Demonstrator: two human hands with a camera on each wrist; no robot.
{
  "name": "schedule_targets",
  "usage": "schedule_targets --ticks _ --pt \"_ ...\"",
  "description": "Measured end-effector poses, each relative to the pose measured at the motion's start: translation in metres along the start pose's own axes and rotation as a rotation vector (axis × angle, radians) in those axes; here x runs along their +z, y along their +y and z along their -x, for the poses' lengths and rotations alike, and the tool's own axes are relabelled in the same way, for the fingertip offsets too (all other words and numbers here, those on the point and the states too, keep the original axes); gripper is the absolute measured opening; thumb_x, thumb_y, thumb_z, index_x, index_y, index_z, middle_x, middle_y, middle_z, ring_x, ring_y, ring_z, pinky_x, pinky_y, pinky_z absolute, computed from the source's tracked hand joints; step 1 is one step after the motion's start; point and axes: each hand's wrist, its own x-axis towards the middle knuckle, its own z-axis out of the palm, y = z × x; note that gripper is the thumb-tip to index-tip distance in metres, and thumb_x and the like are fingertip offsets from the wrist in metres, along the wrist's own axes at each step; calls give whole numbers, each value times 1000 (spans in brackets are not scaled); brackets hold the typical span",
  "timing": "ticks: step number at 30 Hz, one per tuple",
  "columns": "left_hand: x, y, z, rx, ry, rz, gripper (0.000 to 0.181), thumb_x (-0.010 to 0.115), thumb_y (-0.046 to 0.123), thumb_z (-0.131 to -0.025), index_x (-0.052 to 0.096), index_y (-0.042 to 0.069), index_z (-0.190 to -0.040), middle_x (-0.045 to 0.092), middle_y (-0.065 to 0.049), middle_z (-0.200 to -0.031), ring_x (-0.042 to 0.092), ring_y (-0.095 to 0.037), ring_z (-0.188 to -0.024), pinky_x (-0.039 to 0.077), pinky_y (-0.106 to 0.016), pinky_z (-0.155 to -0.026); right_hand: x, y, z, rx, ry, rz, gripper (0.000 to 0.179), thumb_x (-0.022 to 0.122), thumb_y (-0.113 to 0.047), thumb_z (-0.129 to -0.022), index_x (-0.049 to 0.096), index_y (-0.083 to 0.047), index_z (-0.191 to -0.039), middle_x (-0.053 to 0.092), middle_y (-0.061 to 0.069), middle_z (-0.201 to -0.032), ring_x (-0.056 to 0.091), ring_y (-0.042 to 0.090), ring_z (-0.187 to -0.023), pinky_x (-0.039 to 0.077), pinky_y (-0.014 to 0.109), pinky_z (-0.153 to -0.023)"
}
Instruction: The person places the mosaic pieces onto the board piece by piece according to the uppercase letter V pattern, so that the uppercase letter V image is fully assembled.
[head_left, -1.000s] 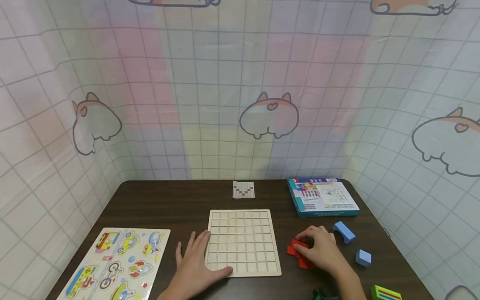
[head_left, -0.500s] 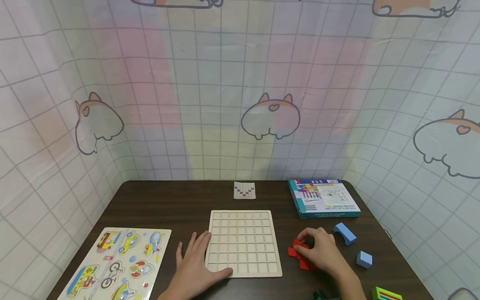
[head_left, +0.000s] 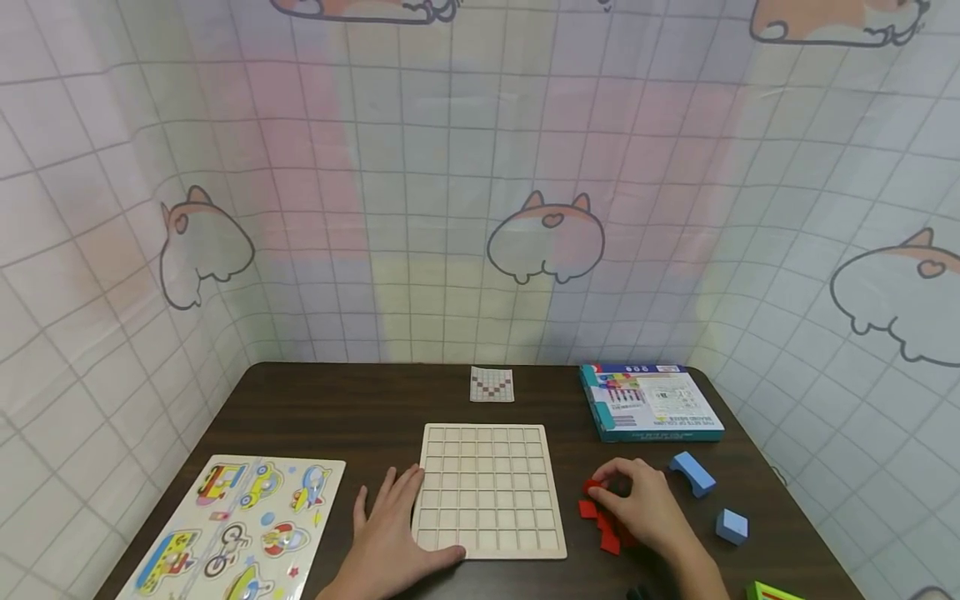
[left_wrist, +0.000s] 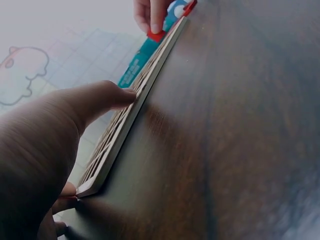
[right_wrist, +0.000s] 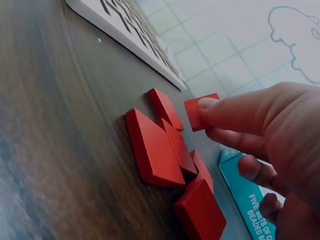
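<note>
A pale wooden grid board [head_left: 491,492] lies flat in the middle of the table. My left hand [head_left: 397,537] rests at its lower left corner, fingers spread along the left side and thumb on the near edge. To the right of the board, my right hand [head_left: 648,504] pinches a small red square tile [right_wrist: 192,114] between thumb and fingers. The right wrist view shows that tile raised above several loose red tiles [right_wrist: 152,150], some leaning on one another. In the head view the right hand covers part of this pile.
A teal-edged box [head_left: 660,408] lies at the back right, a small patterned card [head_left: 492,385] at the back middle. On the right are a blue arch block [head_left: 692,474], a blue cube [head_left: 731,527] and a green block [head_left: 772,592]. A vehicle picture board [head_left: 232,529] lies left.
My right hand has lifted one red tile slightly off the pile, and the tiles beneath have shifted apart a little. The left hand stays at the board.
</note>
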Motion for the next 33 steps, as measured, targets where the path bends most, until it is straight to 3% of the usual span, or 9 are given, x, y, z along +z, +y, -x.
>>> schedule_targets --ticks 8,23,33 --pt "-1 -2 0 17 -10 0 135 86 91 -63 47 16 -169 47 -3 -176 30 -41 -170 8 -79 -129 6 -10 4 -11 28 -70 14 92 -29 -94 81 -28 -102 71 -4 -98 58 16 -89 49 27 -77" --pt "-1 -5 0 14 -42 3 139 84 95 -63 45 16 -170 44 -3 -178 28 -41 -170 6 -80 -128 21 -32 5 -59 15 -194 13 92 -26 -94 81 -28 -100 72 -5 -96 60 15 -88 49 26 -75" --pt "-3 -5 0 14 -40 1 138 84 94 -63 45 17 -171 44 -2 -178 27 -40 -171 5 -79 -128 39 -54 6 -168 -34 -263 16 93 -24 -92 81 -32 -98 71 -8 -92 60 14 -85 48 23 -73"
